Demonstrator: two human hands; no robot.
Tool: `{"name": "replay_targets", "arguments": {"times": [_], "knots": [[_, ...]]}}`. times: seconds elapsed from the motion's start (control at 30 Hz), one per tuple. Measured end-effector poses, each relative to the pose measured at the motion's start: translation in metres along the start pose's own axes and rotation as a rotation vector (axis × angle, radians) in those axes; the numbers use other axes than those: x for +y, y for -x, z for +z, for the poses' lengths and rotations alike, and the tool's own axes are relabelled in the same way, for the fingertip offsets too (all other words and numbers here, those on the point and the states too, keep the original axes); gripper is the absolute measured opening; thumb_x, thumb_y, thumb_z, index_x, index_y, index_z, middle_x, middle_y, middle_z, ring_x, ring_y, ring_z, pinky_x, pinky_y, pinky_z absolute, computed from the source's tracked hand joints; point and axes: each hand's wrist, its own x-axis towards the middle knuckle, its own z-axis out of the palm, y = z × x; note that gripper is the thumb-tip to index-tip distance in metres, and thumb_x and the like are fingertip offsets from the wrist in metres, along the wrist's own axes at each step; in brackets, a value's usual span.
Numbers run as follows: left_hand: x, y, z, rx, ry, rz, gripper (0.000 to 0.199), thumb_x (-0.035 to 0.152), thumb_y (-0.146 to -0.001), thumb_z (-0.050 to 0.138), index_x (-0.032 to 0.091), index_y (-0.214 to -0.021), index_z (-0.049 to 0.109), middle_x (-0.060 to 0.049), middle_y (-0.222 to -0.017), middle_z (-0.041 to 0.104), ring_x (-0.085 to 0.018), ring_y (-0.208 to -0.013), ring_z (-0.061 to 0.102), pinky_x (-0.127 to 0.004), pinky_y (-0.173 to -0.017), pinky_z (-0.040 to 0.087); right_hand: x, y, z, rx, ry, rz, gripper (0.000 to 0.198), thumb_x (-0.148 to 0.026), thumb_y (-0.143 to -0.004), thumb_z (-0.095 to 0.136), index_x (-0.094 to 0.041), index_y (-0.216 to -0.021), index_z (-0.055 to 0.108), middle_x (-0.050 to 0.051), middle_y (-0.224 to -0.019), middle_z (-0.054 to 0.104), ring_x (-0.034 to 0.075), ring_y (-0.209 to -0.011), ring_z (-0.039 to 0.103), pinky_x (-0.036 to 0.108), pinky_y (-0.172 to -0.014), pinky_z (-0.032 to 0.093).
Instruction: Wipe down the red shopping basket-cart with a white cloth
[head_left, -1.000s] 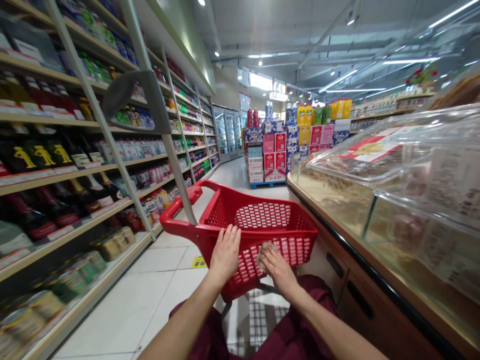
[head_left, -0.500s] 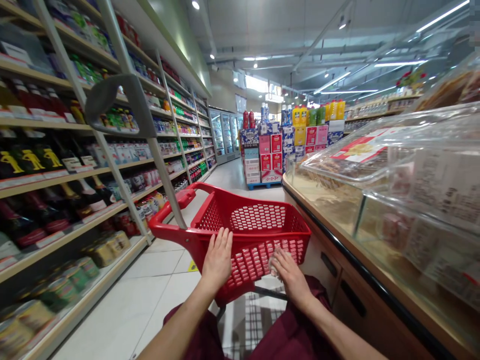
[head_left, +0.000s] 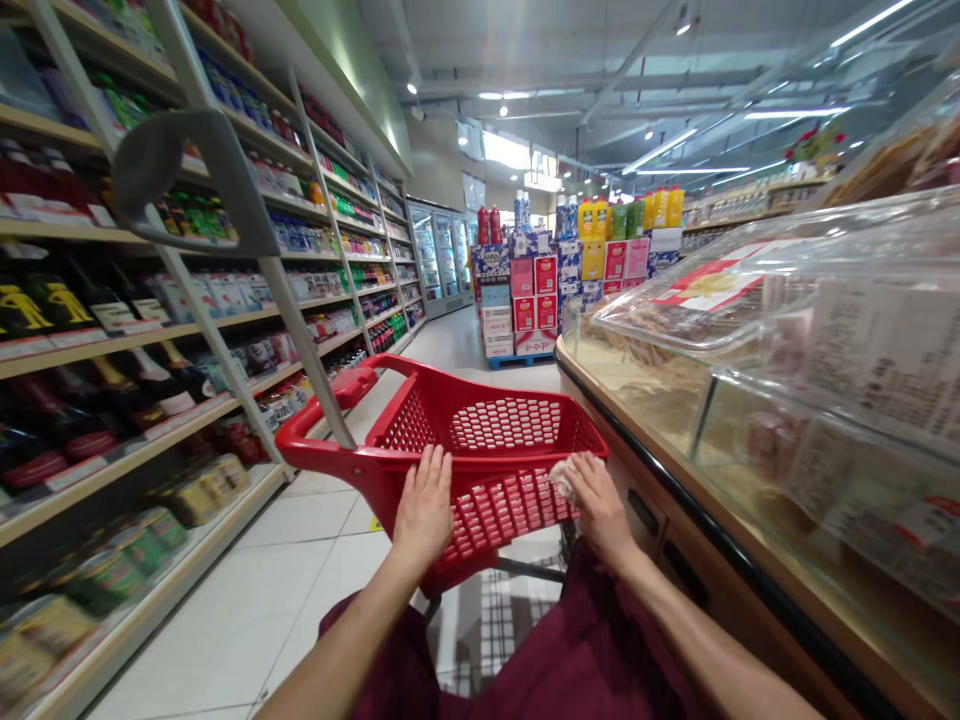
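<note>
A red plastic shopping cart (head_left: 517, 500) with a perforated basket stands side-on in front of me. My left hand (head_left: 424, 505) lies flat against its near side, just under the rim, with the fingers stretched out. At the right end of that side, my right hand (head_left: 600, 505) presses a crumpled white cloth (head_left: 564, 478) against the upper rim. Most of the cloth is hidden under the fingers. A grey handle (head_left: 217, 180) on a metal pole rises from the cart's left end.
Shelves (head_left: 247, 320) of bottles and cans line the left. Close on the right stands a glass-sided counter (head_left: 637, 440) with clear plastic packages (head_left: 720, 290). Stacked drink cartons (head_left: 536, 300) stand on a blue pallet (head_left: 517, 362) ahead, with glass-door coolers (head_left: 439, 255) behind.
My right hand has slid the cloth up and right, from the lower mesh to the rim. The left hand stays flat on the cart's side. My view has shifted slightly.
</note>
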Motion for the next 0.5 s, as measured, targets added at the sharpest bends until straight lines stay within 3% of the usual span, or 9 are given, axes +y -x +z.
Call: {"name": "replay_targets", "arguments": {"times": [0.07, 0.27, 0.43, 0.5], "knots": [[0.001, 0.000, 0.000, 0.004, -0.008, -0.010, 0.064, 0.016, -0.068, 0.042, 0.007, -0.130, 0.029, -0.011, -0.140, 0.024, -0.024, -0.131, 0.014, -0.039, -0.105, 0.020, 0.009, -0.002, -0.001, 0.015, 0.017, 0.051, 0.045, -0.008, -0.080, 0.036, -0.020, -0.122, 0.047, 0.009, -0.131, 0.042, 0.023, -0.127, 0.025, 0.049, -0.100, 0.029], [0.001, 0.001, -0.001, -0.015, -0.013, 0.004, 0.065, 0.017, -0.068, 0.043, 0.008, -0.131, 0.029, -0.010, -0.141, 0.024, -0.023, -0.131, 0.014, -0.038, -0.105, 0.020, 0.021, 0.042, 0.008, -0.111, 0.048, 0.120, 0.043, -0.009, -0.080, 0.034, -0.020, -0.119, 0.050, 0.009, -0.128, 0.046, 0.023, -0.123, 0.033, 0.047, -0.093, 0.038], [0.002, 0.002, 0.000, 0.001, -0.021, -0.003, 0.065, 0.017, -0.068, 0.042, 0.007, -0.131, 0.028, -0.011, -0.141, 0.022, -0.024, -0.131, 0.011, -0.039, -0.105, 0.018, 0.028, 0.007, -0.006, 0.066, 0.047, 0.138, 0.044, -0.010, -0.081, 0.034, -0.017, -0.122, 0.046, 0.010, -0.133, 0.038, 0.024, -0.126, 0.026, 0.049, -0.099, 0.030], [0.002, 0.002, -0.001, 0.000, -0.017, -0.012, 0.065, 0.017, -0.069, 0.042, 0.007, -0.131, 0.028, -0.011, -0.141, 0.022, -0.024, -0.131, 0.012, -0.039, -0.105, 0.019, 0.034, 0.007, -0.001, 0.073, 0.063, 0.165, 0.044, -0.010, -0.079, 0.035, -0.016, -0.121, 0.048, 0.011, -0.132, 0.039, 0.024, -0.126, 0.027, 0.049, -0.099, 0.032]]}}
